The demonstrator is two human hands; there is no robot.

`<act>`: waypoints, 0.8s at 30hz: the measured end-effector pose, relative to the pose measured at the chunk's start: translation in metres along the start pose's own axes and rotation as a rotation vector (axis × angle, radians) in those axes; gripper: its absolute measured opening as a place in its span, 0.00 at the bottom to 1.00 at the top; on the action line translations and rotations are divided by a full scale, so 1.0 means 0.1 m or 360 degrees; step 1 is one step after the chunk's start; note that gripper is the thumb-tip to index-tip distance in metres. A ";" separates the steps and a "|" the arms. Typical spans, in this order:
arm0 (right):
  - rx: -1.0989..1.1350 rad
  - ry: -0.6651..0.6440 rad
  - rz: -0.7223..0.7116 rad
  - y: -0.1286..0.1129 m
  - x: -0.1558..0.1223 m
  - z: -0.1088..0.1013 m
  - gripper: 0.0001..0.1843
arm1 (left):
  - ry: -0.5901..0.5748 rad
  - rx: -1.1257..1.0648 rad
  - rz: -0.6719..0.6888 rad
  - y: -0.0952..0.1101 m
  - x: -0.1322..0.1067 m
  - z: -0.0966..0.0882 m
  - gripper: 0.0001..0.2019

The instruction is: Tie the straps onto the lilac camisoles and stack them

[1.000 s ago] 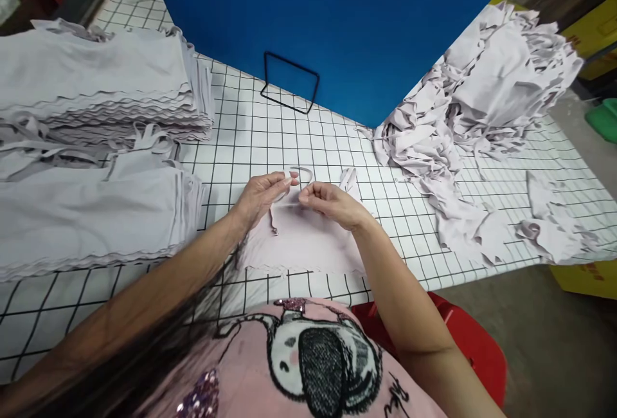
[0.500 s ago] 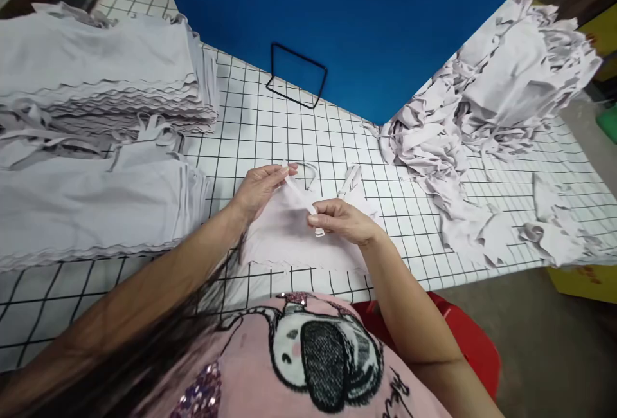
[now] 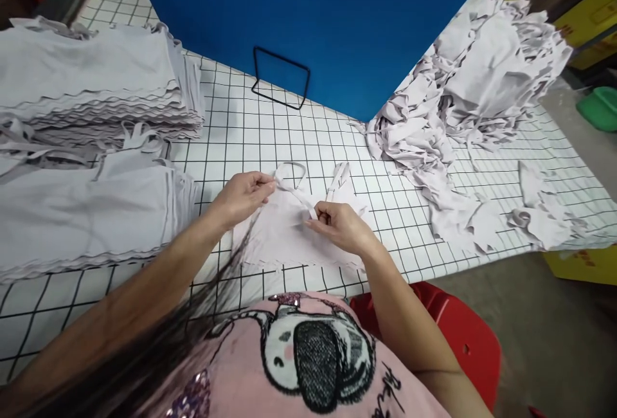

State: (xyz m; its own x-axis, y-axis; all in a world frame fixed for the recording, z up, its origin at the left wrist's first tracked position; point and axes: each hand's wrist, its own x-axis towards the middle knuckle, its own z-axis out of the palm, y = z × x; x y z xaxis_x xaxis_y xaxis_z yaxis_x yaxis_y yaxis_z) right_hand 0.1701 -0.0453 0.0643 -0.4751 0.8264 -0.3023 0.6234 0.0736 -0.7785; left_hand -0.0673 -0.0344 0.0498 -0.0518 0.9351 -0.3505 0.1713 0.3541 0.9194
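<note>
A pale pinkish-white strappy bra top lies flat on the table in front of me, its wavy hem toward my body. One of its thin shoulder straps stands up in a loop. My left hand pinches that strap close to the garment's top left edge. Over the middle of the top, my right hand holds a lower stretch of the same strap between thumb and fingers. The second strap lies loose at the right. My right fingers hide the strap's end.
Stacks of similar white tops fill the left side. A crumpled heap of white tops lies at the right, against a tall blue panel. A black wire frame stands before the panel. The grid-patterned tablecloth covers the table.
My left hand has shifted down and left along the strap, which now bows up in a rounder loop. The white slider below my right fingers no longer shows. The whole view has shifted slightly.
</note>
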 end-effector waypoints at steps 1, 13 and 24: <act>-0.0069 0.0009 0.0003 -0.03 -0.02 -0.01 0.20 | -0.0072 0.0053 -0.0015 0.01 -0.05 -0.02 0.18; -0.0443 -0.0192 -0.0256 -0.38 -0.43 0.07 0.13 | -0.0496 -0.0326 -0.0475 0.01 -0.37 0.31 0.25; -0.0956 -0.0202 -0.0226 -0.25 -0.44 0.29 0.07 | -0.0530 -0.0591 -0.0524 0.08 -0.29 0.31 0.21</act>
State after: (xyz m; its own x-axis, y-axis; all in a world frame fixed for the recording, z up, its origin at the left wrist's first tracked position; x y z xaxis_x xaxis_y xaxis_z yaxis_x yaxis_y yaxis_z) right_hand 0.1576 -0.0996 0.0816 -0.6260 0.7156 -0.3100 0.7712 0.5090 -0.3824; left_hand -0.0341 -0.0592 0.0617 0.2778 0.7425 -0.6095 -0.1600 0.6614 0.7328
